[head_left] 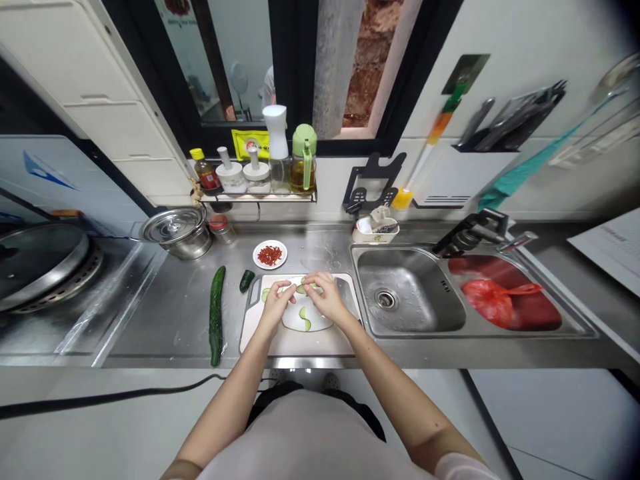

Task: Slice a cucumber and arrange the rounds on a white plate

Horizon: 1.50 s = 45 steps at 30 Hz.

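A cucumber slice (pixel 301 289) sits between the fingertips of the left hand (pixel 279 303) and the right hand (pixel 324 297), seemingly nearer the right. Both hands curl their fingers; from here I can't tell whether either pinches it. Two crescent pieces (pixel 307 325) lie on the white plate (pixel 321 321), strung toward the person. Bare cutting board (pixel 256 333) borders the plate; the sink (pixel 430 313) lies rightward.

Glossy metal across long grey countertop (pixel 165 300); rough, bumpy skin on long dark-green cucumber (pixel 216 313); smooth, shiny metal on round silver lidded pot (pixel 193 244).
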Each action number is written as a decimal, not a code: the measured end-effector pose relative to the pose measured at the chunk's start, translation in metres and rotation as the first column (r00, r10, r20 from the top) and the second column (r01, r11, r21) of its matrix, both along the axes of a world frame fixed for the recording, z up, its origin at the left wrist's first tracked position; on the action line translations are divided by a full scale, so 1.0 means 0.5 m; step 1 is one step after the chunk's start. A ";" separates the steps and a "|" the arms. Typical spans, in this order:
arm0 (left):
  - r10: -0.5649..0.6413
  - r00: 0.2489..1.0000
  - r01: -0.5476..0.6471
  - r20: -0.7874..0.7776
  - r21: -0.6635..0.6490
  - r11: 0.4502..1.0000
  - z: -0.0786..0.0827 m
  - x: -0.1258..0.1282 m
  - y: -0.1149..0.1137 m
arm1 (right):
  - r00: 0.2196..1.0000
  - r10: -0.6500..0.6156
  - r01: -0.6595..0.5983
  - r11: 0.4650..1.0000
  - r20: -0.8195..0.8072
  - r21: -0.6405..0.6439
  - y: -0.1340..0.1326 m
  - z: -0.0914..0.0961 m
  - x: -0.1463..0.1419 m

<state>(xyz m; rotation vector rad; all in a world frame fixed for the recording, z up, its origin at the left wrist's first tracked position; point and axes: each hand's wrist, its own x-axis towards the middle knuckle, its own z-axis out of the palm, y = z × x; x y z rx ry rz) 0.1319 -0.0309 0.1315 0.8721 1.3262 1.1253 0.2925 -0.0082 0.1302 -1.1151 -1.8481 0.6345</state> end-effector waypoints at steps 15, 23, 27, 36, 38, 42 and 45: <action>-0.063 0.953 0.120 0.295 -0.180 0.976 0.018 -0.004 0.022 | 0.990 0.055 -0.071 0.990 0.133 0.122 -0.010 0.022 0.006; -0.044 0.975 0.073 0.216 -0.125 0.989 0.005 -0.008 0.025 | 0.988 0.052 -0.067 0.993 0.144 0.102 -0.010 0.010 0.008; -0.037 0.988 0.051 0.148 -0.094 0.994 0.002 -0.010 0.025 | 0.990 0.064 -0.077 0.993 0.128 0.094 -0.011 0.005 0.006; -0.011 0.988 0.004 0.155 0.043 0.999 0.019 -0.002 0.022 | 0.996 0.056 -0.058 0.998 0.066 0.032 -0.006 0.003 0.001; -0.012 0.989 0.002 0.146 0.070 0.998 0.019 0.000 0.022 | 0.998 0.051 -0.052 0.999 0.038 0.016 -0.004 0.000 0.000; -0.040 0.995 0.028 0.094 0.122 0.992 0.016 0.003 0.021 | 0.998 0.046 -0.049 0.997 -0.050 -0.055 0.003 -0.007 -0.005; -0.043 0.997 0.032 0.068 0.164 0.986 0.013 0.005 0.020 | 0.988 0.044 -0.071 0.982 -0.149 -0.174 0.007 -0.010 -0.007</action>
